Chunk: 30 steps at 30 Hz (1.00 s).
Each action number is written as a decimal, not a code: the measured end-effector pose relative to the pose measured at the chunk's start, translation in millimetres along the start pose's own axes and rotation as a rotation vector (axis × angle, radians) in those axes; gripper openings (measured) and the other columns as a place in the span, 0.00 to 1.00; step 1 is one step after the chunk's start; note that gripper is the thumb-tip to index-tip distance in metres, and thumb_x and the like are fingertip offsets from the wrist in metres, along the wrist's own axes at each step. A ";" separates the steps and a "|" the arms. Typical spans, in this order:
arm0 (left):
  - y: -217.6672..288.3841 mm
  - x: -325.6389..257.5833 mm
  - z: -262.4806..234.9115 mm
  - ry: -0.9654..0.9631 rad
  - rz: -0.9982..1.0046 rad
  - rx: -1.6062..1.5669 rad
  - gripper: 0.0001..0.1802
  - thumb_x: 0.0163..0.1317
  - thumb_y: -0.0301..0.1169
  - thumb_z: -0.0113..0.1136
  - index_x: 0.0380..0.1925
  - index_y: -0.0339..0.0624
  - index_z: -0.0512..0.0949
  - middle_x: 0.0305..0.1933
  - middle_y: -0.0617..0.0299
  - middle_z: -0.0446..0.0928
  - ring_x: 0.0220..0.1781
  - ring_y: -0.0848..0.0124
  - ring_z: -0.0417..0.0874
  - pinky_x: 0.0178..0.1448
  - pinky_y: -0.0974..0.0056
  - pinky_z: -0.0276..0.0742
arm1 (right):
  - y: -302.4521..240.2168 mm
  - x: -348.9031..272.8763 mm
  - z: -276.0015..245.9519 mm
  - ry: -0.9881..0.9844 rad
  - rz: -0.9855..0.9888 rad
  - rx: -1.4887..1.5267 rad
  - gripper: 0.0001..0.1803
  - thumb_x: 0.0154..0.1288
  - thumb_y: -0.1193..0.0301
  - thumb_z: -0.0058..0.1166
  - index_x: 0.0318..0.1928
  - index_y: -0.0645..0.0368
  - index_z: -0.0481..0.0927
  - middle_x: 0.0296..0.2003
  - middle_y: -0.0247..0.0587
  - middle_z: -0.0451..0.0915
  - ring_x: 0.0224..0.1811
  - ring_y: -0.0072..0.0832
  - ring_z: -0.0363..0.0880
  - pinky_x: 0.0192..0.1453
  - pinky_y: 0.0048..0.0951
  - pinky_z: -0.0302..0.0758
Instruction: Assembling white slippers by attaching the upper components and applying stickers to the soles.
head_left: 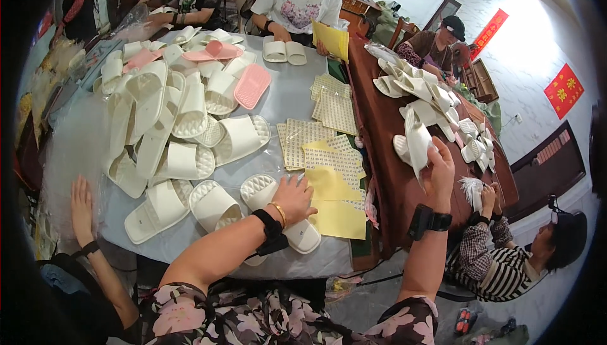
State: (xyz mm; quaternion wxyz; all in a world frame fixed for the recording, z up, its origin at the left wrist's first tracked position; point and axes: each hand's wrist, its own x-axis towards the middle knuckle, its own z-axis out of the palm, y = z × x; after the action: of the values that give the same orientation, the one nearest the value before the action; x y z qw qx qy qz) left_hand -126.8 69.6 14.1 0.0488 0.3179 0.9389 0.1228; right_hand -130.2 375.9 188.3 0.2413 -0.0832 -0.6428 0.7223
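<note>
My right hand (439, 169) grips a white slipper (416, 146) at its edge and holds it up, tilted, over the brown-covered table. My left hand (292, 201) lies with fingers spread on a white slipper (302, 236) at the front of the grey table, its fingertips by the yellow backing sheets (335, 218). Left of it rest another white slipper (214, 203) and one more (158, 211). Sheets of small printed stickers (306, 141) lie just beyond my left hand.
A heap of white slippers (152, 102) with some pink ones (253, 86) fills the left of the table (272, 131). More white slippers (430, 95) are piled on the brown table (379, 174). Co-workers sit around; one's hand (82, 209) rests on clear plastic bags (76, 155) at left.
</note>
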 end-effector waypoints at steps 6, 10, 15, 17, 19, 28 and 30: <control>0.9 2.0 -2.2 -0.017 -0.014 -0.042 0.37 0.61 0.58 0.58 0.60 0.41 0.74 0.70 0.50 0.66 0.70 0.49 0.63 0.67 0.42 0.61 | -24.2 0.8 68.3 -0.203 0.054 0.247 0.15 0.70 0.77 0.53 0.55 0.66 0.74 0.47 0.43 0.80 0.46 0.30 0.82 0.51 0.34 0.82; 0.9 1.5 -1.4 -0.031 -0.017 -0.041 0.36 0.61 0.57 0.57 0.61 0.43 0.72 0.70 0.49 0.65 0.70 0.49 0.64 0.65 0.43 0.66 | -23.2 8.7 114.2 -0.223 0.086 0.340 0.15 0.69 0.78 0.53 0.55 0.66 0.77 0.41 0.41 0.82 0.36 0.25 0.82 0.37 0.25 0.79; 4.8 1.2 -8.1 -0.041 -0.035 -0.008 0.36 0.60 0.56 0.58 0.60 0.41 0.73 0.71 0.50 0.64 0.70 0.49 0.64 0.64 0.43 0.67 | 12.5 20.2 149.9 -0.314 0.281 0.492 0.14 0.70 0.80 0.50 0.55 0.68 0.75 0.40 0.42 0.79 0.34 0.24 0.78 0.36 0.23 0.77; 4.3 1.6 -8.1 -0.031 -0.023 -0.018 0.36 0.60 0.56 0.59 0.59 0.40 0.74 0.70 0.51 0.65 0.70 0.50 0.65 0.63 0.43 0.68 | 28.6 15.6 175.3 -0.266 0.298 0.524 0.13 0.71 0.78 0.49 0.55 0.65 0.75 0.42 0.43 0.80 0.37 0.27 0.80 0.43 0.26 0.82; 3.0 1.4 -7.9 -0.029 -0.023 -0.036 0.36 0.60 0.56 0.59 0.59 0.40 0.74 0.69 0.51 0.66 0.69 0.50 0.65 0.64 0.43 0.68 | 49.9 18.8 183.2 -0.318 0.283 0.456 0.14 0.72 0.79 0.48 0.56 0.66 0.73 0.46 0.44 0.79 0.45 0.32 0.81 0.54 0.32 0.81; 4.8 -8.7 0.0 0.138 0.015 0.065 0.35 0.56 0.54 0.64 0.56 0.39 0.75 0.62 0.47 0.71 0.67 0.50 0.68 0.70 0.45 0.61 | 141.0 -9.2 178.4 -0.457 0.505 0.040 0.22 0.67 0.79 0.53 0.61 0.64 0.72 0.47 0.40 0.78 0.48 0.28 0.79 0.54 0.31 0.77; 4.1 -17.0 0.5 0.228 0.034 0.126 0.35 0.55 0.53 0.65 0.56 0.39 0.76 0.61 0.47 0.72 0.67 0.50 0.68 0.71 0.44 0.60 | 148.5 -12.1 167.0 -0.543 0.434 -0.105 0.20 0.66 0.77 0.55 0.58 0.62 0.76 0.48 0.36 0.79 0.50 0.25 0.78 0.56 0.29 0.76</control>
State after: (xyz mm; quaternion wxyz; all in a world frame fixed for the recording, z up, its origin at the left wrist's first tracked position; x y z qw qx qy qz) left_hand -110.8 62.5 14.9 -0.0805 0.3200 0.9387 0.0995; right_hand -227.4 213.5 68.8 -0.1020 -0.0350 -0.6871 0.7185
